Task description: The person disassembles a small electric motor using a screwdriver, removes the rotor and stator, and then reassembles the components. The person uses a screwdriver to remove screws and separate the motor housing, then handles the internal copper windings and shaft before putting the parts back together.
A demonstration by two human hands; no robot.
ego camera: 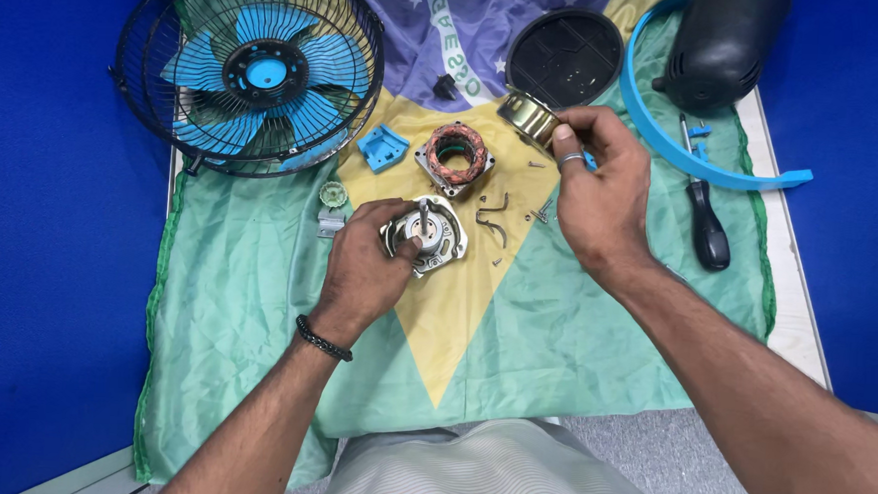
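My left hand [363,263] rests on a silver motor end cover [437,239] with a shaft standing up from it, fingers gripping its left side. My right hand [597,190] holds a shiny cylindrical metal rotor [526,114] between thumb and fingers, lifted above the cloth. Between the hands lies a stator [456,158] with copper-red windings in a square metal frame. Small screws and bent metal clips [496,215] lie scattered near it.
A black fan grille with blue blades [253,67] sits at the back left. A blue plastic piece [381,146], a round black cover [566,55], a black motor housing [720,41], a blue curved ring [684,155] and a screwdriver [705,226] lie on the green-yellow cloth [515,331]. Blue walls flank both sides.
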